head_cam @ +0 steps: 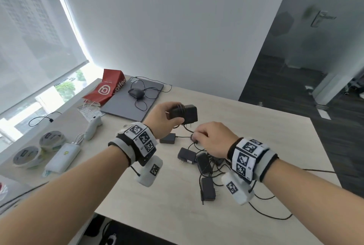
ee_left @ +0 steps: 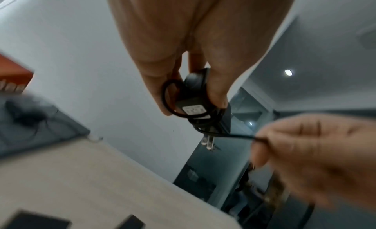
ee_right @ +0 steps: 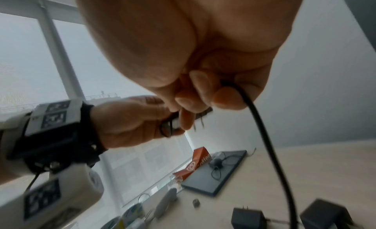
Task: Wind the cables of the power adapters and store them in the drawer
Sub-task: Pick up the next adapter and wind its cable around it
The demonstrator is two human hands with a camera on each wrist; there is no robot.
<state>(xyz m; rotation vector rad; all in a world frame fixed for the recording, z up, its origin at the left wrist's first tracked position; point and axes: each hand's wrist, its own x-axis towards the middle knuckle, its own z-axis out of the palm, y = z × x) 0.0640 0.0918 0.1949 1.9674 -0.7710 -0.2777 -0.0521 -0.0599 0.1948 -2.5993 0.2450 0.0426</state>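
My left hand (head_cam: 167, 118) grips a black power adapter (head_cam: 184, 114) above the table, with loops of its cable wound round the body (ee_left: 195, 104) and its metal prongs (ee_left: 208, 142) pointing down. My right hand (head_cam: 211, 139) is just below and to the right, fingers curled, pinching the free length of that adapter's black cable (ee_right: 264, 128) (ee_left: 242, 136). Several more black adapters (head_cam: 203, 163) lie in a tangle of cables on the table (head_cam: 157, 195) under my right wrist. One further adapter (head_cam: 167, 138) sits beside my left wrist. No drawer is in view.
A closed grey laptop (head_cam: 132, 104) with a wired mouse (head_cam: 136, 93) lies at the back, beside a red paper bag (head_cam: 110, 88). Tape rolls (head_cam: 39, 148), a white power bank (head_cam: 64, 157) and a white controller (head_cam: 93, 127) line the left edge. A glass door (head_cam: 319, 47) stands at right.
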